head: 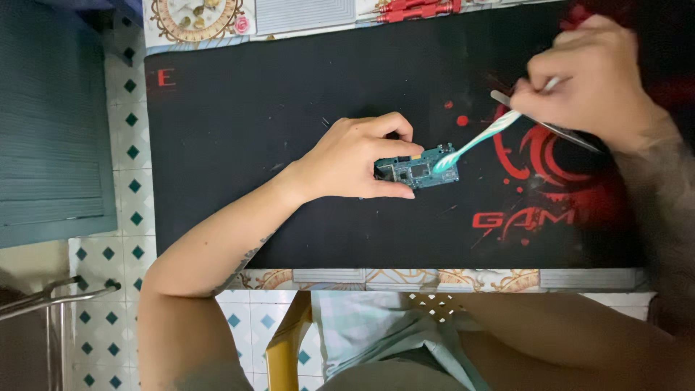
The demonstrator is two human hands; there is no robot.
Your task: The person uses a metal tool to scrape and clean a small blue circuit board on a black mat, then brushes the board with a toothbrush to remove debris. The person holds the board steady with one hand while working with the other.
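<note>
Hands work on the black mat [289,94]: left hand [355,156] pinches a small circuit board [421,170]; right hand [590,80] grips a toothbrush [474,141] and tweezers [550,127], bristles touching the board.

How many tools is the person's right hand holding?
2: the right hand grips a teal-and-white toothbrush, its bristles on the circuit board, and metal tweezers slanting right. More may be hidden beyond the frame.

Even, soft light with faint shadows; the right hand [590,80] is motion-blurred and the edges look soft.
</note>
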